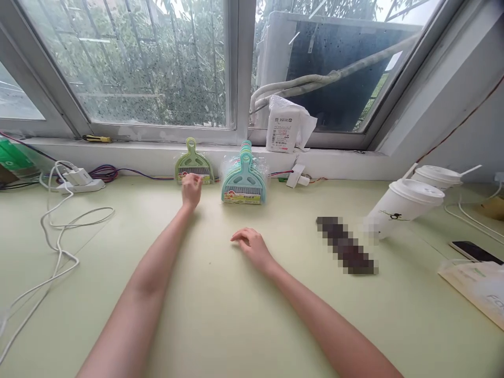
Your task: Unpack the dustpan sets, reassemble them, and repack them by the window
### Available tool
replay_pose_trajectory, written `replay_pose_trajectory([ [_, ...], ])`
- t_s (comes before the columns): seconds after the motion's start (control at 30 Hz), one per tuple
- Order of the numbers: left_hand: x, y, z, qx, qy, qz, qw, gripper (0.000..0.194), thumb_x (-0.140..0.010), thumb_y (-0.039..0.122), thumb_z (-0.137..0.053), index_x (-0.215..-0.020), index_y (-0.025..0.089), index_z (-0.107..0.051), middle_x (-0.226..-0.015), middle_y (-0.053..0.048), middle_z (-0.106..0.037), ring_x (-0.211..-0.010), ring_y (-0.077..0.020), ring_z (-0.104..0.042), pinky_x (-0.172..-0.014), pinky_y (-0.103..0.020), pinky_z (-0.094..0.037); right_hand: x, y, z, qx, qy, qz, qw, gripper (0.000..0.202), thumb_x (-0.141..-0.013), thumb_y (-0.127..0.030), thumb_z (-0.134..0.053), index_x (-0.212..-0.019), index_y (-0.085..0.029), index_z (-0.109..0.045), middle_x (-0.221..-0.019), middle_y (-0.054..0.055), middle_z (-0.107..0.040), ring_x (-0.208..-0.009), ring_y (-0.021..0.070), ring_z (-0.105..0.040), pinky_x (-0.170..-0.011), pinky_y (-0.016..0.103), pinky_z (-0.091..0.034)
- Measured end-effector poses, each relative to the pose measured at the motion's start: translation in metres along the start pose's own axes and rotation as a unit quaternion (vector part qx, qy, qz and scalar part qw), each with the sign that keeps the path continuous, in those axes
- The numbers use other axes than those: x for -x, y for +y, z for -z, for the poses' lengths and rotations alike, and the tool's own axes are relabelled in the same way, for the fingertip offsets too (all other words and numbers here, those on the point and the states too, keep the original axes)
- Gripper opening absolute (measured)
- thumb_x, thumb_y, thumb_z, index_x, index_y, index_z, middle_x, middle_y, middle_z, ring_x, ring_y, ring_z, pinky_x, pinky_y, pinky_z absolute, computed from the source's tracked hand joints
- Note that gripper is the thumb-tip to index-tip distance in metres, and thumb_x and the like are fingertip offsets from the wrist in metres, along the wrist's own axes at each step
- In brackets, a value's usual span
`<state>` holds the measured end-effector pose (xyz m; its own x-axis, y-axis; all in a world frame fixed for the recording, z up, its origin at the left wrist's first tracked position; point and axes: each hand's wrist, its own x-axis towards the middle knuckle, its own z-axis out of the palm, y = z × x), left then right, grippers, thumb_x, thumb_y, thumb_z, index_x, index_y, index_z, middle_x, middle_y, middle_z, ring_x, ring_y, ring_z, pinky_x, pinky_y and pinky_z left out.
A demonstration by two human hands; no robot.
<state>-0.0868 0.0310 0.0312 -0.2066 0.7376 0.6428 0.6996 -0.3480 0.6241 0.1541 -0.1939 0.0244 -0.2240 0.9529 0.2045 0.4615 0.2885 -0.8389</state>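
Two hands are working over a pale green table, the left hand (191,190) reaching farther forward than the right hand (253,247). The left hand is covering part of the label on a green dustpan and brush set (192,157), which is standing upright at the back of the table, against the low white wall (149,158) under the window. Its fingers are bending in close together, but whether they are clamping on the wrapper or only touching it, I cannot tell. The right hand is holding nothing; its fingers are curving loosely side by side, with the thumb sitting a little apart below them. Just right of the green set, a stack of blue dustpan sets (244,177) is standing in clear wrapping, nearer to the right hand than the green one is. Behind and to the right, a white packet (284,126) is resting on the sill, and a white plastic piece (295,176) is lying below it. White cables (59,247) are trailing over the left side from a power strip (81,186). Lidded cups (409,205), a phone (476,252) and a paper bag (474,286) are occupying the right side, well apart from both hands.
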Motion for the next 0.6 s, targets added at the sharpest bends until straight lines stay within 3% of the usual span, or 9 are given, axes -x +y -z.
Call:
replay_pose_trajectory([
  [0.07, 0.013, 0.020, -0.011, 0.075, -0.099, -0.002, 0.992, 0.040, -0.093, 0.054, -0.046, -0.093, 0.017, -0.059, -0.098, -0.011, -0.063, -0.091, -0.0213, -0.057, -0.086, -0.034, -0.045, -0.001, 0.001, 0.000, 0.005, 0.001, 0.005, 1.000, 0.033, -0.083, -0.002, -0.046, -0.084, -0.024, -0.071, -0.101, 0.003, -0.072, -0.104, 0.0196, -0.062, -0.093, 0.035, -0.045],
  [0.13, 0.027, 0.038, -0.020, 0.119, -0.154, -0.004, 0.981, 0.040, -0.089, 0.056, -0.053, -0.097, 0.017, -0.059, -0.097, -0.009, -0.063, -0.085, -0.0186, -0.056, -0.078, -0.030, -0.044, -0.001, 0.002, 0.000, 0.013, 0.000, 0.009, 1.000, 0.034, -0.082, -0.001, -0.047, -0.084, -0.024, -0.072, -0.100, 0.002, -0.073, -0.105, 0.0196, -0.062, -0.093, 0.034, -0.045],
  [0.23, 0.039, 0.055, -0.026, 0.122, -0.148, 0.001, 0.981, 0.046, -0.076, 0.052, -0.071, -0.104, 0.019, -0.056, -0.092, -0.005, -0.062, -0.081, -0.0167, -0.054, -0.074, -0.028, -0.042, -0.003, 0.004, -0.001, 0.034, -0.003, 0.017, 0.999, 0.033, -0.083, -0.002, -0.048, -0.084, -0.025, -0.072, -0.102, 0.001, -0.073, -0.107, 0.0195, -0.062, -0.095, 0.034, -0.043],
  [0.33, 0.041, 0.062, -0.025, 0.095, -0.132, 0.015, 0.987, 0.043, -0.067, 0.041, -0.079, -0.097, 0.020, -0.057, -0.085, -0.002, -0.061, -0.077, -0.0156, -0.052, -0.073, -0.027, -0.040, -0.003, 0.004, -0.002, 0.053, -0.011, 0.020, 0.998, 0.032, -0.085, -0.004, -0.049, -0.085, -0.026, -0.073, -0.106, 0.001, -0.073, -0.110, 0.0196, -0.061, -0.099, 0.036, -0.040],
  [0.47, 0.040, 0.069, -0.019, 0.071, -0.128, 0.013, 0.989, 0.033, -0.063, 0.031, -0.079, -0.078, 0.019, -0.052, -0.080, -0.001, -0.060, -0.073, -0.0140, -0.051, -0.070, -0.025, -0.037, -0.003, 0.003, -0.001, 0.067, -0.020, 0.015, 0.997, 0.031, -0.087, -0.005, -0.049, -0.087, -0.025, -0.073, -0.110, 0.001, -0.072, -0.113, 0.0200, -0.059, -0.100, 0.036, -0.038],
  [0.6, 0.051, 0.081, -0.011, 0.080, -0.158, -0.001, 0.984, 0.023, -0.071, 0.027, -0.069, -0.079, 0.021, -0.048, -0.069, 0.004, -0.056, -0.063, -0.0119, -0.049, -0.065, -0.022, -0.035, -0.003, 0.003, -0.001, 0.073, -0.018, 0.026, 0.997, 0.033, -0.086, -0.004, -0.049, -0.088, -0.024, -0.074, -0.106, 0.003, -0.073, -0.107, 0.0192, -0.062, -0.096, 0.034, -0.042],
])
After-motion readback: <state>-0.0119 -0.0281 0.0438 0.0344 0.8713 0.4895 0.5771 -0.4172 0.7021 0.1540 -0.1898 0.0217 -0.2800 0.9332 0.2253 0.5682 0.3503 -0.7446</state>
